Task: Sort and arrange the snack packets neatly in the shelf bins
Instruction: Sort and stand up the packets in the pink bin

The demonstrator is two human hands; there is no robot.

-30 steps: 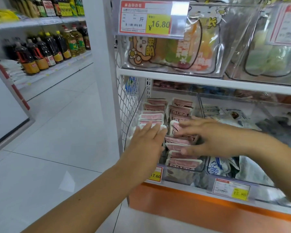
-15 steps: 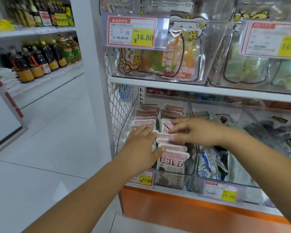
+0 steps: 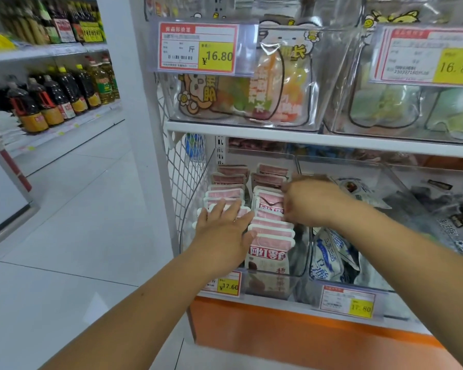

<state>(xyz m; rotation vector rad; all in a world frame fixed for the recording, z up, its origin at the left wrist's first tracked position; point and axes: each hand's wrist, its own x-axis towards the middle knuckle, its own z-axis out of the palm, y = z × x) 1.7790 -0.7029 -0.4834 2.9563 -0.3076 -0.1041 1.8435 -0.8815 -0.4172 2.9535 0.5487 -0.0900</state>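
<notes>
1. Where the lower shelf begins, we see a clear bin (image 3: 300,279) holding two rows of pink-and-white snack packets (image 3: 271,228), standing on edge one behind another.
2. Our left hand (image 3: 222,231) lies flat on the left row, fingers spread apart, gripping nothing.
3. Our right hand (image 3: 309,202) reaches over the right row, fingertips curled onto one packet's top edge; whether they pinch it we cannot tell.
4. Beside it, a second clear bin (image 3: 358,285) holds loose blue-and-white packets (image 3: 329,252), lying untidily.
5. On the upper shelf, a clear bin (image 3: 241,121) contains large cartoon-printed bags (image 3: 265,86), and its neighbour holds pale green bags (image 3: 385,105).
6. Price tags (image 3: 197,48) hang on the bin fronts.
</notes>
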